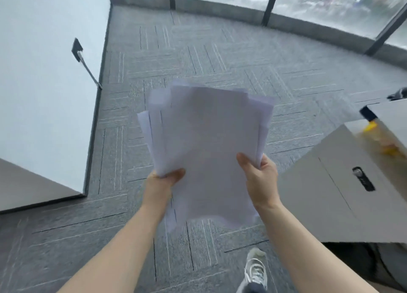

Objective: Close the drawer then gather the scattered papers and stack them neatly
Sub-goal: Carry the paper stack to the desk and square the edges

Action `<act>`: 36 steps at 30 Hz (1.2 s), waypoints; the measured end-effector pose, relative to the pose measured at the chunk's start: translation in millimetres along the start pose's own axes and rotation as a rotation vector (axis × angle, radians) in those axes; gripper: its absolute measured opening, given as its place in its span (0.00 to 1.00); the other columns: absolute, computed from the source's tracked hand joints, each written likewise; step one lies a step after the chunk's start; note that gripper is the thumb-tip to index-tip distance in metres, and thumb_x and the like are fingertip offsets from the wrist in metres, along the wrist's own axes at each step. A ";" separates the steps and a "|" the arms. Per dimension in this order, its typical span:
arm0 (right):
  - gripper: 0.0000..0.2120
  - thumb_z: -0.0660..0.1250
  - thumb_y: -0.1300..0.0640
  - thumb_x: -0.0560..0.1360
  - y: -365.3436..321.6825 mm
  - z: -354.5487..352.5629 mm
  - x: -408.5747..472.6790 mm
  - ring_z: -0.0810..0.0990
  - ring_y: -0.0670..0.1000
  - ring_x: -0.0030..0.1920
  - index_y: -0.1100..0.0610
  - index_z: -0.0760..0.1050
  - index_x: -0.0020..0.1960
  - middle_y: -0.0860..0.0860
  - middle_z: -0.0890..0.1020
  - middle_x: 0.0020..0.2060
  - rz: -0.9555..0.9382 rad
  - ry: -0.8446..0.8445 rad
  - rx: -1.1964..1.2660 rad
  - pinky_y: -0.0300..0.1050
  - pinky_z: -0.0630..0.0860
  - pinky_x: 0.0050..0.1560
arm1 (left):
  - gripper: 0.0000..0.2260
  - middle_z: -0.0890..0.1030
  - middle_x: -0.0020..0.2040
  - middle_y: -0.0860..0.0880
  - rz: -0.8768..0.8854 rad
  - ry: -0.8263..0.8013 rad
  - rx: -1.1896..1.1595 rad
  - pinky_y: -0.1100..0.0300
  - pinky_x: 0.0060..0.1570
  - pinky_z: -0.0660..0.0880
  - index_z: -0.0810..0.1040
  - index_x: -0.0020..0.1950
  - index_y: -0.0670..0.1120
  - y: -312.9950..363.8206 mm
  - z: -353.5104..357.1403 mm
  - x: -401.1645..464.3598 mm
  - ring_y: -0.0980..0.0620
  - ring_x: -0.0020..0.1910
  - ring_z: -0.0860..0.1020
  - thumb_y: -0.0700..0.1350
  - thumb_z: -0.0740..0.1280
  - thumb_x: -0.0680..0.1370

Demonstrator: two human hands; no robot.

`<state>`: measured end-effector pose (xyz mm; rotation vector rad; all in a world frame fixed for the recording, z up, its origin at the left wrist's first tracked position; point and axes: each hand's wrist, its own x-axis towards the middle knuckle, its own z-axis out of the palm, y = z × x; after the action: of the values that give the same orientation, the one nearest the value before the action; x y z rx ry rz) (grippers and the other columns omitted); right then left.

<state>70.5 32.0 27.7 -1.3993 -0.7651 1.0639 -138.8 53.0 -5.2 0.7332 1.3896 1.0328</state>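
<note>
Nearest to us were our own forearms, reaching forward over the grey carpet (198, 57), with one white sneaker (255, 268) showing below them at the lower right. To the far left stood a white wall (44, 72) with a dark socket (77, 49) on it.

Our left hand (161, 182) was closed on the lower left corner of the papers (204, 143), thumb on top and the other fingers hidden beneath. The sheets were held up in the air between the two hands, well above the floor, fanned and uneven, their top edges stepping out in several directions. Our right hand (261, 178) was wrapped around the lower right edge, thumb pressed on the top sheet.

At the right stood a pale cabinet (326, 182) with a lock (357, 172) in its front; as far as we could tell its drawer sat flush and shut, though blur kept us from being sure. Something yellow (371, 126) lay on top of it.

We judged the bundle light but limp and slippery, sheet sliding on sheet, so a pinch at one corner would let it droop and splay. Holding both long sides loosely and tapping a short edge on a flat surface seemed the surest way to square it.
</note>
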 end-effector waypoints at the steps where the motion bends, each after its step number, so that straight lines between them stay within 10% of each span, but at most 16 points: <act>1: 0.06 0.70 0.62 0.75 -15.7 -10.3 -8.7 0.76 0.53 0.38 0.58 0.79 0.39 0.54 0.80 0.35 -0.013 0.024 0.016 0.50 0.73 0.41 | 0.08 0.87 0.42 0.50 0.015 -0.038 0.006 0.62 0.39 0.80 0.84 0.49 0.42 13.2 9.7 -10.0 0.53 0.40 0.84 0.34 0.73 0.71; 17: 0.03 0.70 0.62 0.76 -189.4 -230.3 -85.5 0.81 0.52 0.38 0.60 0.81 0.44 0.52 0.84 0.36 -0.241 0.457 0.125 0.47 0.77 0.40 | 0.07 0.85 0.33 0.54 0.086 -0.396 0.194 0.62 0.35 0.77 0.83 0.40 0.46 124.8 244.3 -150.9 0.51 0.37 0.82 0.35 0.75 0.68; 36: 0.09 0.68 0.65 0.77 -245.9 -596.2 -257.8 0.77 0.45 0.37 0.55 0.81 0.41 0.45 0.82 0.33 -0.446 0.976 0.065 0.40 0.73 0.37 | 0.12 0.85 0.37 0.52 0.107 -0.898 0.340 0.57 0.41 0.78 0.83 0.43 0.45 36.9 575.8 -408.6 0.47 0.41 0.81 0.39 0.78 0.62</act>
<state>553.8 -404.6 269.1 -1.3862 -0.2747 0.0007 465.5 -208.3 252.8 1.3281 0.7340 0.4215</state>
